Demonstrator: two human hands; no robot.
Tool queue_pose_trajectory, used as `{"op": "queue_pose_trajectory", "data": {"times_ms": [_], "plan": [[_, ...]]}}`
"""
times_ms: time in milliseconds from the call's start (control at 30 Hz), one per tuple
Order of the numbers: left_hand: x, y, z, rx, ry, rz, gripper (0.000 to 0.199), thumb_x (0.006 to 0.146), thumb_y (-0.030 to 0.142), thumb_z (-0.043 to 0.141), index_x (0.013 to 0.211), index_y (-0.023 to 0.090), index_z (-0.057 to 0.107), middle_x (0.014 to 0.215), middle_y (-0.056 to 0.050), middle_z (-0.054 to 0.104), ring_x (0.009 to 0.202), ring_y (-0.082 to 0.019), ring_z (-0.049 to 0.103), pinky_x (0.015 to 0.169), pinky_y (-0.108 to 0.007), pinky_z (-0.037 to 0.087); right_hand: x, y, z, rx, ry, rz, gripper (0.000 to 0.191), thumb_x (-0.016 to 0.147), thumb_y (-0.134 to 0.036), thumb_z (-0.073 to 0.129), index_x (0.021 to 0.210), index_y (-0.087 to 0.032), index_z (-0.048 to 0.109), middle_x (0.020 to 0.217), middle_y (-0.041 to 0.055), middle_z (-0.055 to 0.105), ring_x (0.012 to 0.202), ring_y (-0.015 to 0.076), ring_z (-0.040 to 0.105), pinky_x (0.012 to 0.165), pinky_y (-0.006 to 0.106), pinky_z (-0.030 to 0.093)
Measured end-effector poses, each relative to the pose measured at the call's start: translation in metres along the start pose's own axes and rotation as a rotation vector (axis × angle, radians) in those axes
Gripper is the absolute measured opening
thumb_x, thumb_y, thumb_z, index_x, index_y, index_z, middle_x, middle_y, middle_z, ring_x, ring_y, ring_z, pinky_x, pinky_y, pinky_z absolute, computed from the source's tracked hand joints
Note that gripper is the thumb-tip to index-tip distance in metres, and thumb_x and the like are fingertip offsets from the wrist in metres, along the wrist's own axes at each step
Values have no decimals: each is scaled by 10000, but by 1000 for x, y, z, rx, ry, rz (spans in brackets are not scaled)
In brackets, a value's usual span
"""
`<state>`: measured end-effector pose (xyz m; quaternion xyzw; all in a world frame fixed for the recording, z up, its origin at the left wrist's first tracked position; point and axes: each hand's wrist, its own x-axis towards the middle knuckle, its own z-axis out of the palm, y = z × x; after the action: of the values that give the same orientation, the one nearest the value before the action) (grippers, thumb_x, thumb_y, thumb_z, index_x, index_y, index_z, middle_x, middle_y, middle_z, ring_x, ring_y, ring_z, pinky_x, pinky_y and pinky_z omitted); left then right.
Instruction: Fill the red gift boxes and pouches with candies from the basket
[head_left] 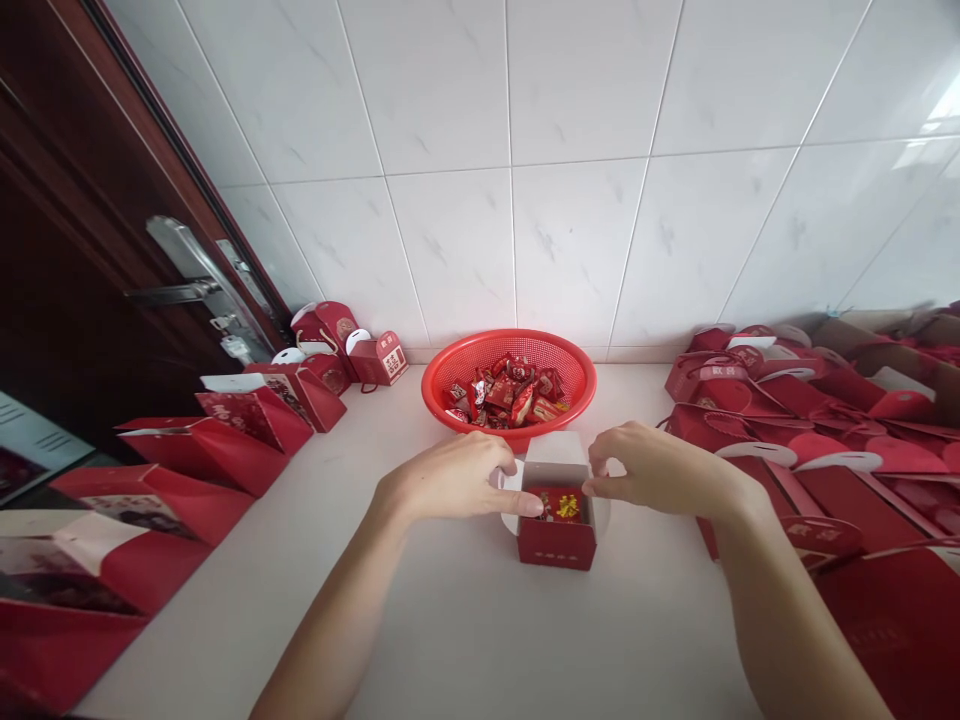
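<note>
A small red gift box (556, 549) sits on the white tabletop in front of me with its top open and its white inner flap raised at the back. Wrapped sweets (568, 507), red with gold print, lie inside. At the box's left side is my left hand (459, 478), its thumb on the left edge and its fingers curled around a white side flap. My right hand (651, 468) pinches the right edge between thumb and fingers. Part of the right flap is hidden behind it. Just behind the box stands a red plastic basket (442, 378) holding several wrapped sweets (510, 392).
Several red gift bags (225, 455) line the table's left edge, with small red boxes (377, 358) near the wall. Many red gift boxes (795, 400) crowd the right side. White tiles (574, 240) rise behind, and a dark door (67, 270) with a metal handle is at left.
</note>
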<state>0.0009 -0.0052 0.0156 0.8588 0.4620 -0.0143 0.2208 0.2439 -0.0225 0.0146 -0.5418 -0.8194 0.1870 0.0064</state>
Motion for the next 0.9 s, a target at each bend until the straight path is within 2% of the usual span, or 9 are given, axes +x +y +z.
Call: {"op": "queue_pose_trajectory", "data": {"times_ms": [133,233,333,400,467,600,733,833,900], "plan": [[-2,1,2,-27,-45,24,479,809,667,630,824,207,763,845,-50,697,803,-221,638,643,-279,428,2,9,3,0,-44,85,43,860,-204,660,902,-197,665,990,78,694,970,236,652,643,253,420],[-5,4,3,-51,-125,93,302,814,502,687,842,220,791,863,-37,726,813,-200,647,664,-264,435,6,11,5,30,-71,46,225,813,-70,610,987,-202,663,1002,67,680,891,195,645,622,230,411],[-8,5,2,-59,-204,117,245,810,440,703,837,212,787,834,-28,736,787,-188,650,669,-263,438,12,11,6,77,-32,-69,299,791,-2,537,976,-191,677,977,52,689,797,161,614,623,231,406],[-9,5,0,-64,-182,99,268,844,449,664,822,204,771,807,-29,722,759,-186,646,658,-269,435,16,11,6,97,10,-115,323,780,15,508,964,-179,690,948,49,695,771,156,598,631,235,408],[-10,4,-2,-55,-99,78,289,876,456,620,816,207,754,826,-35,697,780,-193,643,674,-278,436,20,12,6,101,33,-140,340,776,19,498,967,-170,705,911,48,696,767,159,592,643,240,411],[-8,4,-4,-33,22,35,287,892,470,591,901,226,744,988,-54,638,896,-213,633,762,-302,452,27,14,7,130,54,-210,347,795,2,503,992,-161,738,852,45,701,733,157,583,662,252,419],[-2,6,0,-25,1,62,204,882,347,575,842,213,723,940,-45,637,807,-191,625,704,-299,436,35,11,10,217,99,-259,343,807,-8,515,991,-150,767,850,46,714,700,140,591,681,250,445],[2,9,5,-3,-44,108,138,842,295,616,833,211,726,898,-37,664,792,-194,625,674,-296,427,38,14,11,285,74,-250,356,835,-39,507,1039,-152,776,764,26,698,627,125,594,637,233,450],[4,11,9,-4,-48,125,142,843,301,629,854,210,737,915,-39,674,814,-199,634,685,-296,433,38,19,9,311,47,-284,339,855,-93,539,1095,-149,771,812,39,723,649,129,601,639,233,456]]}}
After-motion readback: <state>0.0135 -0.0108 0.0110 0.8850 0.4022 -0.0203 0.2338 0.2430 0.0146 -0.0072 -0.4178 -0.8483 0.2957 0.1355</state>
